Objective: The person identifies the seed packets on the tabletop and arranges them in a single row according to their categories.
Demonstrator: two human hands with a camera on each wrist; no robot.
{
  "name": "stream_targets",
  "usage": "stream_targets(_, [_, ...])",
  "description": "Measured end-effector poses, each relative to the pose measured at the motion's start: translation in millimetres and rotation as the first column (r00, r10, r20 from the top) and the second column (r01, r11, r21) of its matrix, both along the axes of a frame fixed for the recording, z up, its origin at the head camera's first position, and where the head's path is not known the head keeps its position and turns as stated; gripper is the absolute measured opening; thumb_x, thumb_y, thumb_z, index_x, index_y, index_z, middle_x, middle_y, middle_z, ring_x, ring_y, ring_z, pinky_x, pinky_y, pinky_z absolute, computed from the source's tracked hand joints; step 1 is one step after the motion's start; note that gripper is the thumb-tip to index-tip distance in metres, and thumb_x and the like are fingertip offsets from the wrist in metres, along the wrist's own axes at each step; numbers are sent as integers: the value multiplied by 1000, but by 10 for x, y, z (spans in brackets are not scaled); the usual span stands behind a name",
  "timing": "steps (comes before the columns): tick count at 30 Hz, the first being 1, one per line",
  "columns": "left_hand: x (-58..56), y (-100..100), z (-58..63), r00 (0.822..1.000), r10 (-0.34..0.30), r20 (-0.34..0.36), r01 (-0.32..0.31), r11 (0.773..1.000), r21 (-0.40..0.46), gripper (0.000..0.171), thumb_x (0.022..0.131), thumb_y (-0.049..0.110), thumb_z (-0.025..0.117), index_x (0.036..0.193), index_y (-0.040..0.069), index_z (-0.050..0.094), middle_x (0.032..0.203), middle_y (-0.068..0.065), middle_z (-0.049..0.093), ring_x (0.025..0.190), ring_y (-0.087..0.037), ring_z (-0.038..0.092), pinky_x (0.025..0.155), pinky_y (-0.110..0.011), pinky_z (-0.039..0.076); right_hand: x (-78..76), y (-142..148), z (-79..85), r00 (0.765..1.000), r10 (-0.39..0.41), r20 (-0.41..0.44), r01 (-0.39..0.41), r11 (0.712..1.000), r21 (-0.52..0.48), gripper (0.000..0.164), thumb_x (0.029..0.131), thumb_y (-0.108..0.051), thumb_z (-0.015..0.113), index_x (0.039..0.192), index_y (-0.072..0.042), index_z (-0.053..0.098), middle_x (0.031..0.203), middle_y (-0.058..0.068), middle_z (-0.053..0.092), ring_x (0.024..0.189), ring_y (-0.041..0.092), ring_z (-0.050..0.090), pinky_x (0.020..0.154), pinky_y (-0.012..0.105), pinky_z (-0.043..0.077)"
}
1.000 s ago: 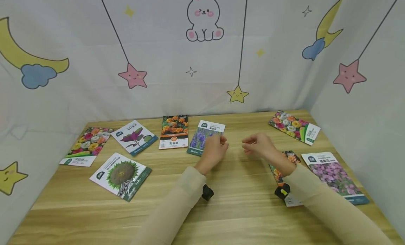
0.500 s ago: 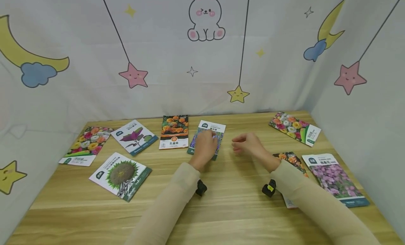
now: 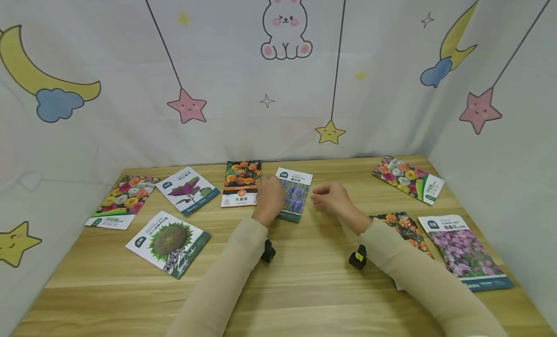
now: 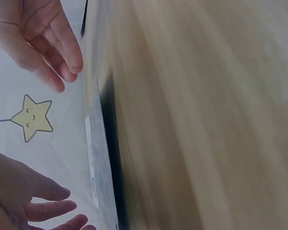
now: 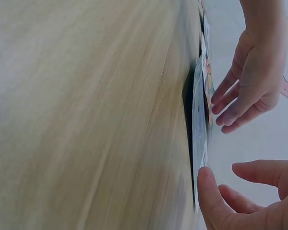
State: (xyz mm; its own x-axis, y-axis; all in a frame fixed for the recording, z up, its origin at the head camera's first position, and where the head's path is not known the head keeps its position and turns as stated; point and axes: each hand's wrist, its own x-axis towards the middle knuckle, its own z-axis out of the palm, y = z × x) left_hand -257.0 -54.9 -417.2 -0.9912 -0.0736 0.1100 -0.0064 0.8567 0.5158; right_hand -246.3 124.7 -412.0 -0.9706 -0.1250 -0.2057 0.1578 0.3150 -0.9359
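A lavender seed packet lies at the back middle of the table, and I see it edge-on as a flat packet in the left wrist view. My left hand hovers over its left edge and overlaps the neighbouring orange marigold packet in the head view. Its fingers are apart and loosely bent in the left wrist view, with nothing between them. My right hand is just right of the lavender packet. In the right wrist view its thumb and fingers stand apart, holding nothing, fingertips close to the packet edge.
On the left lie a mixed-flower packet, a purple-leaf packet and a sunflower packet. On the right are another mixed-flower packet, a second marigold packet, partly under my right sleeve, and a pink-flower packet.
Both hands have moved left; the left hand has slid from over the lavender packet to its left edge, uncovering it. The right hand has come nearer the packet's right side.
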Motion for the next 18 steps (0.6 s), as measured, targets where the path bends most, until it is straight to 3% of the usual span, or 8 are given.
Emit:
stream_targets(7, [-35, -25, -56, 1000, -12, 21, 14, 993, -115, 11, 94, 7, 68, 88, -3, 68, 109, -26, 59, 110, -41, 52, 88, -47, 49, -40, -69, -63, 1000, -15, -9, 15, 1000, 11, 31, 95, 4, 62, 123, 18, 59, 117, 31, 63, 100, 38, 69, 81, 36, 58])
stream_targets(14, [-74, -16, -111, 999, -47, 28, 54, 944, -325, 7, 92, 5, 68, 89, -1, 68, 97, -23, 63, 99, -37, 56, 91, -46, 42, -60, -118, -115, 1000, -14, -11, 14, 999, -32, 35, 94, 9, 59, 126, 21, 54, 121, 36, 59, 104, 41, 67, 83, 35, 57])
stream_targets(18, [-87, -26, -91, 996, -77, 42, 87, 929, -360, 7, 88, 3, 71, 82, 1, 68, 93, -20, 65, 96, -36, 58, 90, -47, 44, -67, -131, -107, 1000, -23, 11, 24, 997, -71, 36, 93, 11, 59, 127, 22, 52, 125, 37, 57, 106, 42, 66, 86, 36, 56])
